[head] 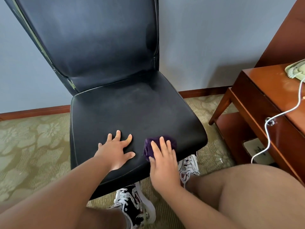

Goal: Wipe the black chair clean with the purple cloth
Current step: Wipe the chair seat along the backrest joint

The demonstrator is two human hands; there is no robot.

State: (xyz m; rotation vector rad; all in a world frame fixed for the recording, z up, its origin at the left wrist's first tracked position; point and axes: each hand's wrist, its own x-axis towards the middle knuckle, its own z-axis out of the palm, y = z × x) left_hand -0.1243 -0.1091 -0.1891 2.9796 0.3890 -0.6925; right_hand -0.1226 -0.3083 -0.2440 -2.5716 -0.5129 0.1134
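The black chair stands against the wall, its padded seat facing me and its tall backrest rising behind. My left hand lies flat on the front of the seat, fingers spread, holding nothing. The purple cloth sits bunched near the seat's front right corner. My right hand presses down on the cloth, fingers laid over it, so most of the cloth is covered.
A wooden bedside table stands to the right, with a pale telephone on top and a white cord hanging down. My patterned sneakers stand on the floral carpet under the seat's front edge. A blue-grey wall lies behind.
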